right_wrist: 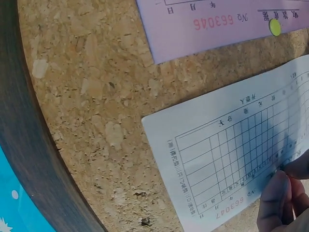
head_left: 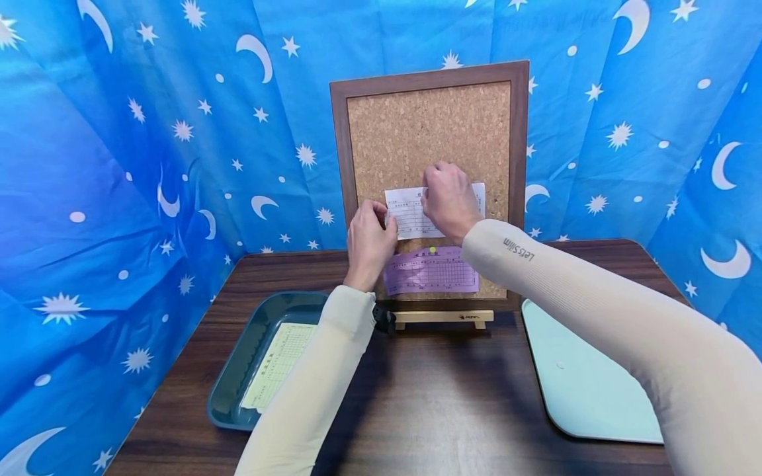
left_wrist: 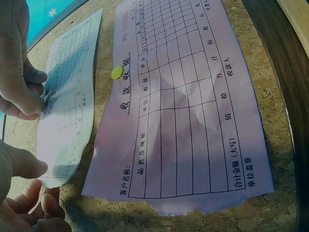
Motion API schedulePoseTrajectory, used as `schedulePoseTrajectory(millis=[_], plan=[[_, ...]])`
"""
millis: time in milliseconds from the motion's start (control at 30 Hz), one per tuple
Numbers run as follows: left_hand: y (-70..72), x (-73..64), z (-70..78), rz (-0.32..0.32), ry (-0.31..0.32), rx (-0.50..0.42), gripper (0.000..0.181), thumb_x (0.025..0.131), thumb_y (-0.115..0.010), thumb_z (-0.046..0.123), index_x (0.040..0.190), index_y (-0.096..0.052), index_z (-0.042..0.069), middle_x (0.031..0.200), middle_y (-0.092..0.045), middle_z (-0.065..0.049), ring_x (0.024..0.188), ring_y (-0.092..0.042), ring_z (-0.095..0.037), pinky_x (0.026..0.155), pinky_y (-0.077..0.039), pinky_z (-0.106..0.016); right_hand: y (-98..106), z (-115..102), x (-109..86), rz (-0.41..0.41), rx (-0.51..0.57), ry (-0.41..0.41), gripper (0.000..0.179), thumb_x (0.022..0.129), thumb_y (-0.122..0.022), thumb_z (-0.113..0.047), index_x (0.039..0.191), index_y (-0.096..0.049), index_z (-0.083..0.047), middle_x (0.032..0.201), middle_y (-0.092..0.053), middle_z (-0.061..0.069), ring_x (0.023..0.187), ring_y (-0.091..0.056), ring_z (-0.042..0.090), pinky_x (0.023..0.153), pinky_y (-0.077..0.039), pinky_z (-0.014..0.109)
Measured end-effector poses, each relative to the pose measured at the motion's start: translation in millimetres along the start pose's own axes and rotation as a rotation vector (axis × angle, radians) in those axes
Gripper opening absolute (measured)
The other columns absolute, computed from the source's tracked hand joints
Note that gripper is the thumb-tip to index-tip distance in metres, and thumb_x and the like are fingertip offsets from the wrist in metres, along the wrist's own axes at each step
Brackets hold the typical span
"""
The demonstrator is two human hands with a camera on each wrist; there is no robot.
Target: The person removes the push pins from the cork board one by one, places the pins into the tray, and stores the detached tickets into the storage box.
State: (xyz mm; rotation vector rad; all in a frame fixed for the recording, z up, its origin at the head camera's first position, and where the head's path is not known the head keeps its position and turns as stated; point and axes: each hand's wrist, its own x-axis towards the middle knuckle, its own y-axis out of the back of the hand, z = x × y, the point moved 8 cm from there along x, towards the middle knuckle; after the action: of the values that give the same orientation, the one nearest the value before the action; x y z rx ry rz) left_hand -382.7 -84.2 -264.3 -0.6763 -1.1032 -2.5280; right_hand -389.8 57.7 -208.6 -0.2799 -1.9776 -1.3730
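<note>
Right hand [head_left: 449, 201], thumb and finger drawn together, presses at the upper edge of a white slip [head_left: 411, 215] on the lower half of a framed corkboard [head_left: 428, 139]; whether anything sits between the fingertips is hidden. Left hand [head_left: 370, 241] pinches the slip's left edge, beside the corkboard's left rail. On the slip's right, a narrow margin of cork separates it from the right rail; above, a wide stretch of cork runs to the top rail. Below, a thin cork strip divides it from a purple slip [head_left: 417, 274], which has a yellow-green pin [head_left: 432, 250] at its top edge and ends near the corkboard's bottom rail. Surface [head_left: 428, 396] extends in front of the corkboard, between a dark tray [head_left: 223, 370] holding a yellow slip [head_left: 276, 363] to its left and a pale tray [head_left: 595, 377] to its right.
</note>
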Motion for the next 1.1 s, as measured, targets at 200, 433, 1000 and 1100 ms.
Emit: schedulePoseTrajectory(millis=[200, 433, 1000, 1100], plan=[[-0.7, 0.1, 0.8, -0.010, -0.016, -0.029, 0.013, 0.093, -0.057, 0.012, 0.103, -0.050, 0.007, 0.090, -0.056, -0.008, 0.079, -0.056, -0.022, 0.068, -0.046, -0.035, -1, 2, -1.9, 0.006, 0.039, 0.009, 0.006, 0.079, -0.064, 0.000, 0.084, -0.063, -0.001, 0.087, -0.061, 0.012, 0.084, -0.057, 0.028, 0.083, -0.044, 0.039], [-1.3, -0.1, 5.1, -0.008, -0.081, -0.037, 0.013, 0.092, -0.055, 0.008, 0.104, -0.050, 0.008, 0.090, -0.056, -0.007, 0.077, -0.055, -0.021, 0.066, -0.045, -0.035, -1, 5, -3.5, 0.013, 0.075, 0.035, 0.004, 0.078, -0.064, -0.001, 0.081, -0.063, -0.002, 0.085, -0.057, 0.011, 0.082, -0.054, 0.028, 0.080, -0.043, 0.039], [-3.0, -0.4, 8.8, -0.026, -0.054, -0.044, 0.011, 0.093, -0.053, 0.007, 0.104, -0.056, 0.005, 0.092, -0.056, -0.008, 0.080, -0.054, -0.021, 0.067, -0.046, -0.032, 4, 6, -11.2, 0.057, 0.143, 0.142, 0.010, 0.076, -0.060, 0.001, 0.085, -0.066, 0.002, 0.086, -0.056, 0.011, 0.081, -0.051, 0.027, 0.075, -0.043, 0.038], [-2.9, -0.5, 9.3, -0.028, -0.055, -0.049, 0.011, 0.094, -0.052, 0.007, 0.104, -0.056, 0.004, 0.093, -0.056, -0.009, 0.081, -0.054, -0.021, 0.068, -0.046, -0.033, 5, 7, -13.3, 0.058, 0.164, 0.154, 0.010, 0.077, -0.062, 0.000, 0.086, -0.065, 0.001, 0.087, -0.055, 0.010, 0.082, -0.051, 0.026, 0.075, -0.043, 0.037]])
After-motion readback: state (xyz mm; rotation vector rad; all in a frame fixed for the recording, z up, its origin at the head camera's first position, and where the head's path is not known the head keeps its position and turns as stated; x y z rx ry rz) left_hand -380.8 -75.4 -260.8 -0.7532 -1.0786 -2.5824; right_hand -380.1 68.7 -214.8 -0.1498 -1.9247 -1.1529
